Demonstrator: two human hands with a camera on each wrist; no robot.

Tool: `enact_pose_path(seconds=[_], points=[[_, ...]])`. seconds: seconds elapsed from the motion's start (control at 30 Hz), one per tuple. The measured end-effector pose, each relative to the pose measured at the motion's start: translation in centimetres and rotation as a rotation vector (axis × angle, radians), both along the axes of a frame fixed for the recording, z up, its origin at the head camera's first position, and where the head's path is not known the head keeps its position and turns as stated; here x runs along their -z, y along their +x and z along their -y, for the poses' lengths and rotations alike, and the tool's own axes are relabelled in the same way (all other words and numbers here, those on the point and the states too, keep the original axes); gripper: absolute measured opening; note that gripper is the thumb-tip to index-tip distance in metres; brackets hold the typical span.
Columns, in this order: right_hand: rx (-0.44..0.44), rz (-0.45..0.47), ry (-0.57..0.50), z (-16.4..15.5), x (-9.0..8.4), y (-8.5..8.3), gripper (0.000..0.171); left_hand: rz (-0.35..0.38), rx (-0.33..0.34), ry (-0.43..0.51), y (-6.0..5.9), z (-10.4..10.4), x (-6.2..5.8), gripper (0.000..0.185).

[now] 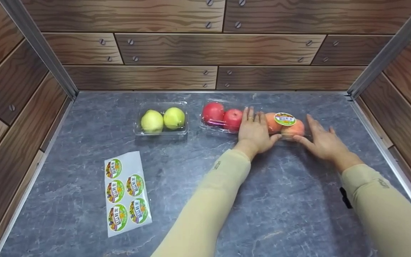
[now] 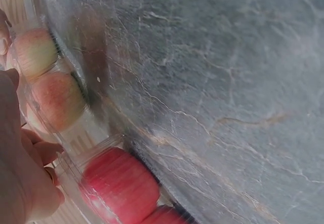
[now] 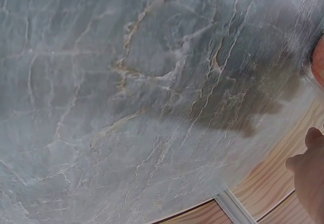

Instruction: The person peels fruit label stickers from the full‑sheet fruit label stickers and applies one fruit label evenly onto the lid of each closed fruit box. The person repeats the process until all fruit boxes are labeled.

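Observation:
My left hand (image 1: 255, 135), a ring on one finger, lies with straight fingers between two clear plastic fruit boxes, at the left end of the box of peach-coloured fruit (image 1: 294, 129). Across from it, my right hand (image 1: 323, 142) stands at the box's right end, fingers extended and thumb by the front corner. A round, colourful sticker (image 1: 285, 119) is on this box's lid. Just left of my left hand, the other box holds red apples (image 1: 213, 113), also seen as a red apple (image 2: 120, 186) in the left wrist view. The right wrist view catches only part of the right hand (image 3: 310, 171).
Farther left stands a clear box (image 1: 161, 134) with yellow-green fruit (image 1: 152, 121). A white sheet (image 1: 128, 159) of several round stickers (image 1: 115, 191) lies at the front left. Wood-patterned panels (image 1: 219, 50) wall in the grey marbled table (image 1: 191, 171) at the back and sides.

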State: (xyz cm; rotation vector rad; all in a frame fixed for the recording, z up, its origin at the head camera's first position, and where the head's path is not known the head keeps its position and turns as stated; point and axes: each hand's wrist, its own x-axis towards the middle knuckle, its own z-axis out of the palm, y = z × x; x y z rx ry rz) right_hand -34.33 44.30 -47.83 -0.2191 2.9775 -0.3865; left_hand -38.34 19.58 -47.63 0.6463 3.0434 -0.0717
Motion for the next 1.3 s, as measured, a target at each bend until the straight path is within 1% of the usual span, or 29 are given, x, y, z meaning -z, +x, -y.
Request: enact_pose_path(seconds=[0.3,0.57,0.8,1.07,1.17,1.3], points=[[-0.004,-0.003,-0.008,-0.2,-0.1,-0.4,0.102,0.010,0.003,0.004,-0.6,-0.2,0.0,0.106],[0.008,-0.025,-0.005,0.1,-0.4,-0.6,0.103,0.010,-0.006,0.015,-0.6,-0.3,-0.3,0.105],[0.022,-0.015,-0.003,0.2,-0.5,-0.8,0.103,0.006,-0.006,0.011,-0.9,-0.4,-0.2,0.105],[0.055,0.004,-0.001,0.8,-0.7,-0.4,0.104,0.014,-0.019,-0.015,-0.9,-0.5,-0.5,0.107],[0.074,-0.001,-0.010,1.1,-0.7,-0.2,0.104,0.011,-0.024,-0.010,-0.8,-0.4,-0.7,0.108],[0.103,-0.014,-0.020,1.1,-0.6,0.2,0.104,-0.014,0.005,0.026,-0.7,0.0,-1.2,0.109]])
